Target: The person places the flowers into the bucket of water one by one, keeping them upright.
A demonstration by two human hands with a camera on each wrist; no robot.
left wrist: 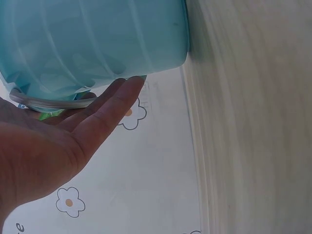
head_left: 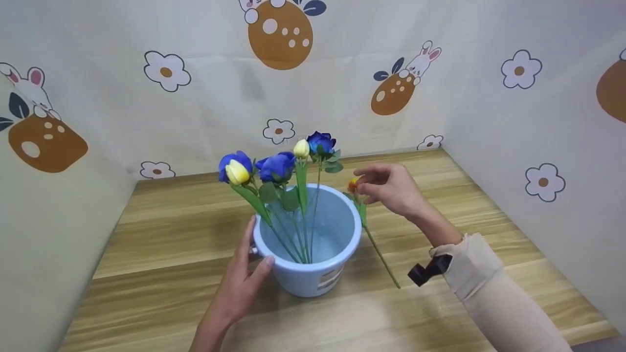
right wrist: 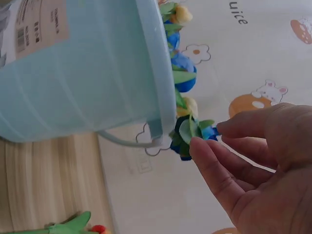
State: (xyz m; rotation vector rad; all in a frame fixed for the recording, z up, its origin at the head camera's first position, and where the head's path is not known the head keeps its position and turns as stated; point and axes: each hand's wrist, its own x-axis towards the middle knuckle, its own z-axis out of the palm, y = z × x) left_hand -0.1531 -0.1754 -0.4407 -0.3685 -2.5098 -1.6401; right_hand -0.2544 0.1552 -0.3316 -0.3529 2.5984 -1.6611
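A light blue bucket (head_left: 313,281) stands on the table, holding artificial flowers: three blue blooms (head_left: 276,167) and two pale yellow tulips (head_left: 301,148). My left hand (head_left: 239,281) rests against the bucket's left side, thumb near the rim; in the left wrist view its straight fingers (left wrist: 105,114) lie along the outer wall by the bucket's handle (left wrist: 53,103). Right of the bucket, a red-orange tulip (head_left: 375,244) with a green stem lies on the table. Above its bloom is my right hand (head_left: 389,188), fingers loosely bent and holding nothing; the right wrist view shows a gap between hand and tulip (right wrist: 73,225).
The wood-grain table (head_left: 171,254) is enclosed by pale cloth walls (head_left: 210,98) printed with rabbits, oranges and flowers. A black wrist mount (head_left: 430,270) sticks out from the right sleeve (head_left: 494,288). A printed label (right wrist: 41,24) is on the bucket's wall.
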